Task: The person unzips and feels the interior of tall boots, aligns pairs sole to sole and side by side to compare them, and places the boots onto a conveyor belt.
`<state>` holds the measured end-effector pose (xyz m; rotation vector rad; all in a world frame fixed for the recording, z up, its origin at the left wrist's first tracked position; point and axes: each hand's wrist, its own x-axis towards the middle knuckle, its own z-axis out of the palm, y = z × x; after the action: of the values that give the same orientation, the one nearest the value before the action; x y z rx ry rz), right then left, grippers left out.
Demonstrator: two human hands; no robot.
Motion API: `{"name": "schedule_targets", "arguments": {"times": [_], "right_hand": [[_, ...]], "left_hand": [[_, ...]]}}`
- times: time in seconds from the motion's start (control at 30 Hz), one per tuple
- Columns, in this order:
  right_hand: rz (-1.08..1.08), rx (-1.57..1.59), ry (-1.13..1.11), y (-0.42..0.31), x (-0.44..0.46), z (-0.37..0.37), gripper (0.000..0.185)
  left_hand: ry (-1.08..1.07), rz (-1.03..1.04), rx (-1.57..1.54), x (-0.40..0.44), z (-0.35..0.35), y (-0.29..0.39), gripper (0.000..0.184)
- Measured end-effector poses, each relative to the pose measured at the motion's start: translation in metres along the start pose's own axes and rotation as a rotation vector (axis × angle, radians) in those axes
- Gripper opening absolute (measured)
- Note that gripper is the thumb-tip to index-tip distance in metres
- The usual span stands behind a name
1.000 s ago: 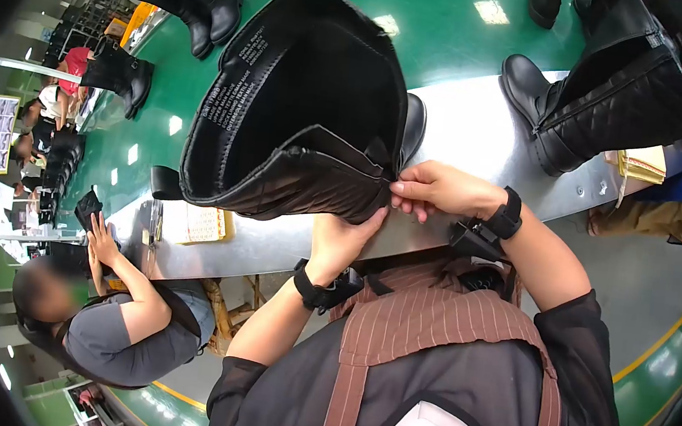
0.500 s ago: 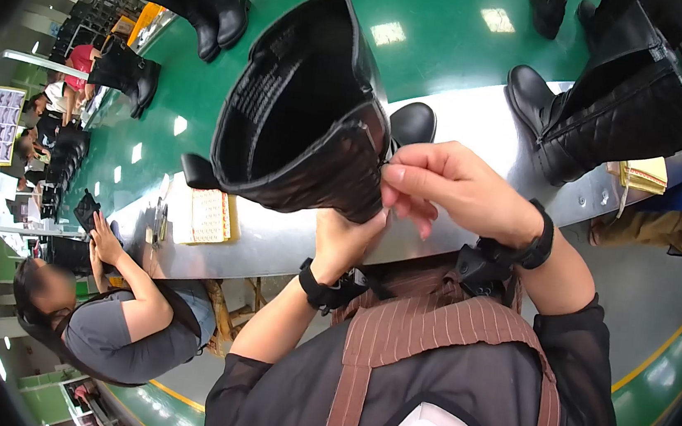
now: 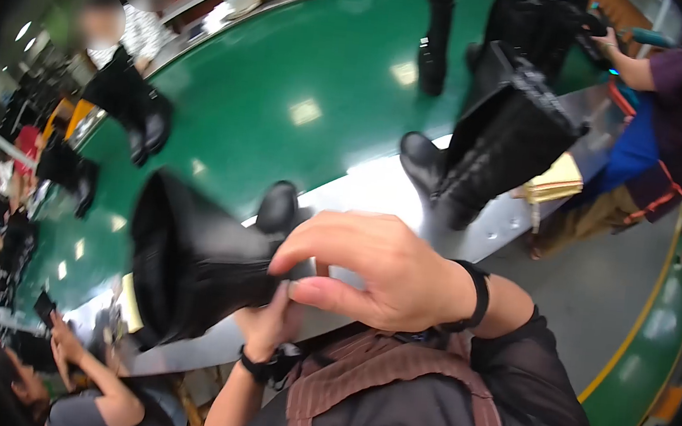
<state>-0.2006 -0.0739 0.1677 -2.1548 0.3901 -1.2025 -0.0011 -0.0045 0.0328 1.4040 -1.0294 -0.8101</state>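
Observation:
A tall black boot (image 3: 210,270) lies tilted in front of me, its shaft opening facing left and its rounded toe pointing up and away. Under the boot's narrow ankle part, my left hand (image 3: 267,326) is closed around it; its fingers are partly hidden and blurred. My right hand (image 3: 376,271) is nearer the camera, beside the ankle. Its thumb and forefinger curve together in a pinch that overlaps the boot's edge. What lies between those fingertips is too small to make out.
Another tall black boot (image 3: 502,138) stands to the right on the metal edge, beside a yellow paper stack (image 3: 556,179). More boots (image 3: 132,104) stand across the green table (image 3: 241,132). People work left, right and across; one person's arm (image 3: 103,383) is close at lower left.
My view has turned to the right. The boot has tipped further left, its opening now turned more away from me. My right hand has come up and closer to the camera.

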Motion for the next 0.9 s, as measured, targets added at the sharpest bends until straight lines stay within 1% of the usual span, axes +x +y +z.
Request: {"name": "schedule_targets", "arguments": {"times": [0.03, 0.07, 0.1, 0.13, 0.17, 0.2, 0.23, 0.27, 0.33, 0.4, 0.47, 0.5, 0.53, 0.57, 0.6, 0.63, 0.67, 0.7, 0.73, 0.8, 0.83, 0.87, 0.9], "right_hand": [[0.049, -0.144, 0.092, -0.014, -0.009, -0.013, 0.025], [-0.023, -0.352, 0.228, -0.014, -0.023, -0.028, 0.029], [0.001, -0.492, 0.419, -0.021, -0.039, -0.039, 0.033], [0.068, -0.543, 0.608, -0.026, -0.056, -0.048, 0.033], [0.016, -0.558, 0.760, -0.024, -0.072, -0.059, 0.040], [0.031, -0.441, 0.931, -0.023, -0.083, -0.064, 0.046], [0.098, -0.520, 0.945, -0.021, -0.100, -0.076, 0.056], [0.100, -0.527, 0.939, -0.014, -0.108, -0.078, 0.056], [0.428, -0.549, 0.882, 0.004, -0.123, -0.084, 0.069], [0.637, -0.512, 0.625, 0.045, -0.157, -0.089, 0.082], [0.764, -0.358, 0.537, 0.064, -0.155, -0.077, 0.085], [0.764, -0.360, 0.530, 0.079, -0.158, -0.071, 0.085], [0.725, -0.399, 0.513, 0.097, -0.162, -0.066, 0.079], [0.683, -0.432, 0.497, 0.107, -0.164, -0.063, 0.074], [0.682, -0.424, 0.491, 0.107, -0.161, -0.062, 0.074], [0.745, -0.405, 0.526, 0.105, -0.156, -0.061, 0.065], [0.807, -0.385, 0.558, 0.105, -0.151, -0.060, 0.057], [0.688, -0.226, 0.585, 0.112, -0.150, -0.062, 0.044], [0.684, -0.213, 0.572, 0.111, -0.148, -0.064, 0.044], [0.715, 0.121, 0.312, 0.104, -0.135, -0.068, 0.046], [0.680, 0.211, 0.278, 0.107, -0.133, -0.065, 0.047], [0.679, 0.229, 0.261, 0.107, -0.127, -0.063, 0.047], [0.695, 0.234, 0.128, 0.105, -0.118, -0.065, 0.048]], "left_hand": [[0.012, 0.024, -0.011, 0.005, -0.016, -0.018, 0.030], [0.032, 0.039, -0.012, 0.011, -0.029, -0.036, 0.031], [0.044, 0.051, -0.012, 0.015, -0.036, -0.039, 0.033], [0.061, 0.062, -0.008, 0.018, -0.042, -0.041, 0.035], [0.059, 0.061, -0.025, 0.019, -0.049, -0.049, 0.035], [0.074, 0.039, 0.014, 0.020, -0.055, -0.058, 0.035], [0.088, 0.015, 0.055, 0.020, -0.058, -0.064, 0.036], [0.086, 0.009, 0.049, 0.019, -0.061, -0.064, 0.036], [0.034, -0.034, 0.129, 0.017, -0.064, -0.054, 0.039], [0.042, -0.026, 0.162, 0.019, -0.071, -0.055, 0.041], [-0.051, 0.105, 0.454, 0.020, -0.083, -0.052, 0.041], [-0.064, 0.107, 0.740, 0.013, -0.085, -0.031, 0.034], [-0.060, 0.102, 0.738, 0.007, -0.085, -0.017, 0.034], [-0.040, 0.008, 0.976, 0.001, -0.084, -0.005, 0.029], [-0.018, -0.090, 1.213, -0.005, -0.082, 0.007, 0.025], [-0.029, -0.098, 1.193, -0.010, -0.078, 0.020, 0.021], [-0.019, -0.107, 1.198, -0.013, -0.072, 0.029, 0.021], [-0.104, -0.038, 0.930, -0.016, -0.065, 0.038, 0.021], [-0.180, 0.032, 0.661, -0.017, -0.058, 0.046, 0.022], [-0.230, 0.322, 0.475, -0.011, -0.032, 0.066, 0.032], [-0.187, 0.450, 0.410, -0.006, -0.018, 0.078, 0.040], [-0.146, 0.578, 0.347, 0.000, -0.005, 0.091, 0.049], [-0.135, 0.671, 0.331, 0.006, 0.005, 0.106, 0.055]]}}
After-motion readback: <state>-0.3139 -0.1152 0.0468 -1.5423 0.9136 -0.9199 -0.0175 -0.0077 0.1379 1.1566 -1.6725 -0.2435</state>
